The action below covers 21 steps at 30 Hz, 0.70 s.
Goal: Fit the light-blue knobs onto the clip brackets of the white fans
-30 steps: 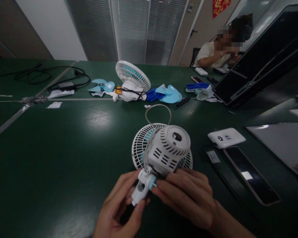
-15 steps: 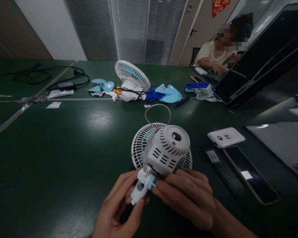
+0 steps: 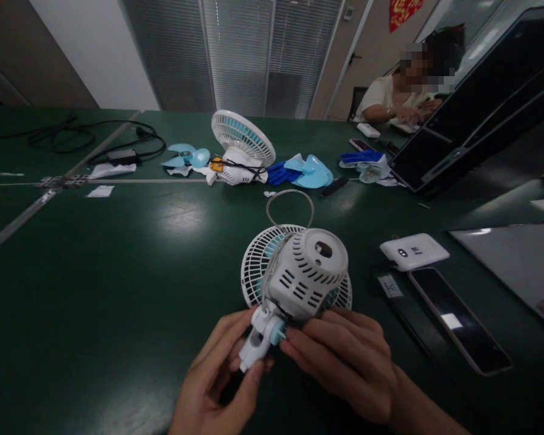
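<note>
A small white fan (image 3: 294, 278) lies face down on the green table, its slotted motor housing toward me and a grey cord looping behind it. My left hand (image 3: 222, 368) is closed around the white bracket (image 3: 254, 347) at the fan's near end, thumb below and fingers behind. At the bracket's right side sits a light blue knob (image 3: 277, 332) with a small wing. The bent fingers of my right hand (image 3: 344, 356) are closed at this knob, with the hand against the housing; its thumb is hidden.
A second white fan (image 3: 242, 148), light blue blades (image 3: 315, 172) and blue-white gloves (image 3: 365, 163) lie across the table. To the right are a white device (image 3: 414, 251), a phone (image 3: 460, 320) and a large black screen (image 3: 476, 109). A person (image 3: 390, 99) sits at the far right.
My hands and the fan hold nearly the same pose; the view has shifted very slightly. The seated person's hands have come closer together.
</note>
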Available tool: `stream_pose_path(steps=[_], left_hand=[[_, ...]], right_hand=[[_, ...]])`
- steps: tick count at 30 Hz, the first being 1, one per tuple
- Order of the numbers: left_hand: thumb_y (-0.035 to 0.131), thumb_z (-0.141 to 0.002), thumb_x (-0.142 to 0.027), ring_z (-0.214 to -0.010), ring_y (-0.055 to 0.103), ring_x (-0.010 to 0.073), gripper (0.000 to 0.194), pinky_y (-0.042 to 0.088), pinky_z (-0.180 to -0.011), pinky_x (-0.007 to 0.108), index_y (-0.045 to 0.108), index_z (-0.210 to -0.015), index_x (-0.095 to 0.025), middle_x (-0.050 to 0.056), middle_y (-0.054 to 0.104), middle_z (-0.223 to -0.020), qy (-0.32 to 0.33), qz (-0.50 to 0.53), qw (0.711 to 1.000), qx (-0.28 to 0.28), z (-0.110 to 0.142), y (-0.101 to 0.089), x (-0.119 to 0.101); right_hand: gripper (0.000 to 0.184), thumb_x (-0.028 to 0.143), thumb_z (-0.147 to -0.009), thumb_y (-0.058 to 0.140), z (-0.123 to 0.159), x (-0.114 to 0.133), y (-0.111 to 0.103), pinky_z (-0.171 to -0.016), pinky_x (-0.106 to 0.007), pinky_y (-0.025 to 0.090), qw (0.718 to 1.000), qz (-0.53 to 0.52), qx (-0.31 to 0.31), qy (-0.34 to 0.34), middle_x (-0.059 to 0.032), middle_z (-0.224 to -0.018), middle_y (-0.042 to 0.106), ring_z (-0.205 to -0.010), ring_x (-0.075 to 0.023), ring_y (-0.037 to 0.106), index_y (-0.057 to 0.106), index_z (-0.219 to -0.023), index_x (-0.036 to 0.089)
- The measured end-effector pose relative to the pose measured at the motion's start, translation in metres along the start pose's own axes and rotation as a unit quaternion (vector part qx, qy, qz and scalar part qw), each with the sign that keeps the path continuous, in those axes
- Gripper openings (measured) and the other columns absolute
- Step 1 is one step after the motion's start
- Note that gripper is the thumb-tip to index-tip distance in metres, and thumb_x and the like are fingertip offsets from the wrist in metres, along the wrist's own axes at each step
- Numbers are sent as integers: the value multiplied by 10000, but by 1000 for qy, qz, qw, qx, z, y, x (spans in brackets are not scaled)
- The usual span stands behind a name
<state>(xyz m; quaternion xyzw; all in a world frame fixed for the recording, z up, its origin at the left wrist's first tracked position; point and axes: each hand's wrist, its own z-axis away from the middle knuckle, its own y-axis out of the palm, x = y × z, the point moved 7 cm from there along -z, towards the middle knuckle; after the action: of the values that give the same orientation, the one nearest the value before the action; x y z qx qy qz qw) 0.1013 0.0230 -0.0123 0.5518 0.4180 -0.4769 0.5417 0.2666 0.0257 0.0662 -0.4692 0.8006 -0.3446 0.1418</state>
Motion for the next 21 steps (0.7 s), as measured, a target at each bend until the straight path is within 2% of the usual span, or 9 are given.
stream_pose_path(steps=[3, 6, 10, 15, 18, 21], left_hand=[[699, -910, -251, -997, 713, 190, 337, 629, -823, 205, 743, -1231, -342, 49, 677, -1235, 4, -5, 1000, 0, -1, 0, -1], [683, -921, -241, -993, 720, 190, 352, 632, -828, 207, 728, -1253, -347, 49, 682, -1237, 10, -14, 1000, 7, -2, -2, -1], [667, -931, -206, -1020, 722, 195, 403, 631, -850, 214, 696, -1296, -375, 48, 672, -1262, 19, -44, 998, 44, -2, -1, -1], [695, -916, -248, -931, 731, 181, 363, 642, -789, 203, 721, -1265, -345, 55, 681, -1225, 6, -16, 1000, 10, 0, -2, 1], [705, -910, -268, -960, 726, 191, 343, 642, -788, 205, 735, -1245, -337, 57, 684, -1222, 3, -6, 1000, 1, 1, 0, 0], [706, -909, -267, -974, 725, 193, 329, 640, -811, 214, 743, -1230, -329, 58, 690, -1222, 3, -7, 1000, 0, 0, 0, 0]], right_hand=[[231, 108, -1007, 525, 0, 1, -1, -526, -268, 496, 999, -18, 34, -38, -35, -878, 726, -683, -117, 651, 721, -1130, 113], [245, 128, -1020, 518, 1, -1, -1, -525, -277, 496, 998, -14, 52, -36, -31, -900, 732, -675, -115, 652, 713, -1166, 108], [144, 152, -922, 718, 1, 0, 0, -567, -267, 509, 1000, 17, 14, -13, -10, -850, 730, -678, -109, 647, 741, -1058, 112], [51, 105, -876, 752, 4, -5, 1, -574, -246, 497, 999, 33, -19, 23, 2, -792, 700, -630, -88, 609, 734, -917, 130], [116, 109, -928, 675, 5, -5, 0, -573, -264, 496, 1000, 8, 2, -5, -26, -850, 710, -679, -113, 632, 737, -1025, 117], [244, 102, -974, 572, 6, -5, 2, -535, -276, 470, 998, -21, 51, -31, -45, -909, 714, -693, -125, 632, 709, -1176, 103]])
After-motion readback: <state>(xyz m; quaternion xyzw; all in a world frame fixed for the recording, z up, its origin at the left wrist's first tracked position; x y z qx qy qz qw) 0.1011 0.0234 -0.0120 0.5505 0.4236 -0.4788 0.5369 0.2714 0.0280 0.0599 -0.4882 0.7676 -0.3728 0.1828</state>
